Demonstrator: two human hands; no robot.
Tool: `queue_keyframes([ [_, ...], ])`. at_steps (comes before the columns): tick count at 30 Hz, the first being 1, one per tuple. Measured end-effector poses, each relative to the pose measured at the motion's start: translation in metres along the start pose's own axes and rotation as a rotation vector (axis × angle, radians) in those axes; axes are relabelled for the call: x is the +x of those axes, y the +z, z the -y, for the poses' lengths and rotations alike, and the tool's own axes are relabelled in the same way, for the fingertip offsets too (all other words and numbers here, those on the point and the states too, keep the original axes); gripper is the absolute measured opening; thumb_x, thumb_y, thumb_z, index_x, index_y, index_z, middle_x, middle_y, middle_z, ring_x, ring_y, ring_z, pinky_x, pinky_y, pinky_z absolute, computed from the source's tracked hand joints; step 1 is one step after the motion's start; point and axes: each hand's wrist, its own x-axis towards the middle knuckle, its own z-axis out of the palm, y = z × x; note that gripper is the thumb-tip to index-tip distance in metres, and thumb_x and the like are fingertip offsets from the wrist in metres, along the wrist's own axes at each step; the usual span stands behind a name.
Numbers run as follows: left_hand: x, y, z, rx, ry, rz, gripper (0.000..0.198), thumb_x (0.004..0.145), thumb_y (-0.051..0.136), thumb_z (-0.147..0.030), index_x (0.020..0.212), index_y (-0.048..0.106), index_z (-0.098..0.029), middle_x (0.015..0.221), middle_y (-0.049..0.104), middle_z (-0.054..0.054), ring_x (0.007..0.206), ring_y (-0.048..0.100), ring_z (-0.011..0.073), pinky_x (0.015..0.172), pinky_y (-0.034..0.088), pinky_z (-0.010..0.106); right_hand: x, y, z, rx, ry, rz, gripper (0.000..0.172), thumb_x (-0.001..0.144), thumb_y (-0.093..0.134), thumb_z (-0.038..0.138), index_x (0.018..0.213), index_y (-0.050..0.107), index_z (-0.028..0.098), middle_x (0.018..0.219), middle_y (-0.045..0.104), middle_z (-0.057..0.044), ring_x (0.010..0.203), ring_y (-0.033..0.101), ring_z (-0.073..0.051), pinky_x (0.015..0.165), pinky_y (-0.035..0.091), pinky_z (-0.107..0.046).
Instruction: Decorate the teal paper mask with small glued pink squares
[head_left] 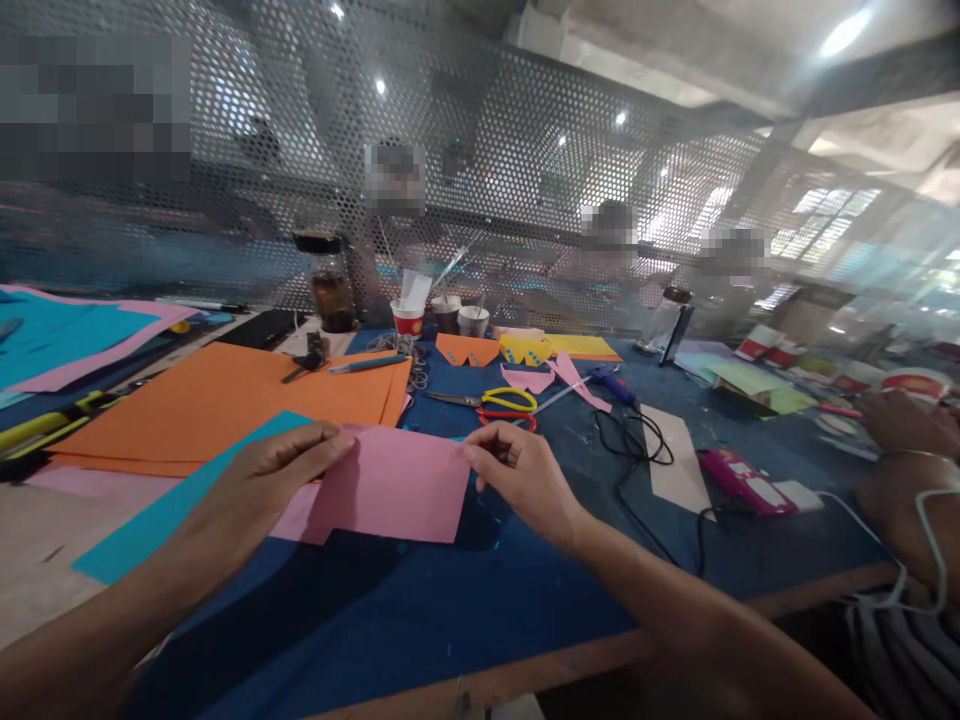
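A rectangular sheet of pink paper (405, 487) is held up above the blue table top between my two hands. My left hand (281, 465) pinches its upper left corner, thumb on top. At its upper right corner, my right hand (517, 465) grips the edge between thumb and fingers. Under my left hand and forearm lies a strip of turquoise paper (142, 530), with more pink paper (300, 522) beside it. Scissors with yellow and red handles (510, 402) rest just beyond the held sheet. A stack of orange paper (217, 405) lies to the left.
A glue gun (615, 385) trails a black cord toward a magenta device (746, 482) at right. Folded orange (466, 349) and yellow (525, 349) paper pieces, paper cups (409, 318) and a jar (330, 290) stand before a perforated metal screen (480, 180). Another person's hand (911, 430) is at far right.
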Motion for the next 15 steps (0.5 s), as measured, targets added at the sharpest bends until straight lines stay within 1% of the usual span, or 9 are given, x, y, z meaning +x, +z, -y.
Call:
queue_keyframes([
  [3, -0.0026, 0.0018, -0.0030, -0.082, -0.052, 0.016, 0.035, 0.084, 0.064, -0.051, 0.065, 0.058, -0.022, 0.072, 0.061, -0.003, 0.076, 0.057, 0.0200, 0.077, 0.047, 0.029, -0.0006, 0.0009, 0.0008, 0.000, 0.008, -0.017, 0.012, 0.090, 0.063, 0.029, 0.090, 0.068, 0.018, 0.070, 0.063, 0.003, 0.059, 0.062, -0.011, 0.059, 0.047, -0.024],
  [6, -0.0053, 0.0033, -0.0048, -0.125, -0.032, 0.031, 0.037, 0.083, 0.064, -0.051, 0.062, 0.056, -0.022, 0.066, 0.056, -0.003, 0.072, 0.054, 0.0189, 0.076, 0.046, 0.028, -0.0007, 0.0010, 0.0021, -0.003, 0.012, -0.028, 0.013, 0.090, 0.061, 0.028, 0.088, 0.068, 0.018, 0.068, 0.062, 0.003, 0.059, 0.062, -0.012, 0.058, 0.046, -0.023],
  [10, -0.0077, 0.0040, -0.0032, -0.115, -0.027, 0.017, 0.037, 0.084, 0.064, -0.052, 0.064, 0.054, -0.022, 0.066, 0.051, -0.004, 0.070, 0.050, 0.0176, 0.070, 0.043, 0.026, -0.0005, 0.0010, 0.0045, -0.017, 0.020, -0.038, 0.013, 0.090, 0.060, 0.028, 0.086, 0.068, 0.018, 0.067, 0.063, 0.003, 0.057, 0.062, -0.012, 0.058, 0.046, -0.023],
  [15, -0.0079, 0.0041, -0.0027, -0.116, -0.012, 0.011, 0.032, 0.086, 0.063, -0.048, 0.069, 0.057, -0.022, 0.072, 0.054, -0.004, 0.076, 0.050, 0.0179, 0.070, 0.041, 0.025, -0.0011, 0.0012, 0.0038, -0.019, 0.020, -0.020, 0.014, 0.091, 0.059, 0.027, 0.087, 0.068, 0.017, 0.066, 0.062, 0.003, 0.056, 0.062, -0.011, 0.056, 0.045, -0.022],
])
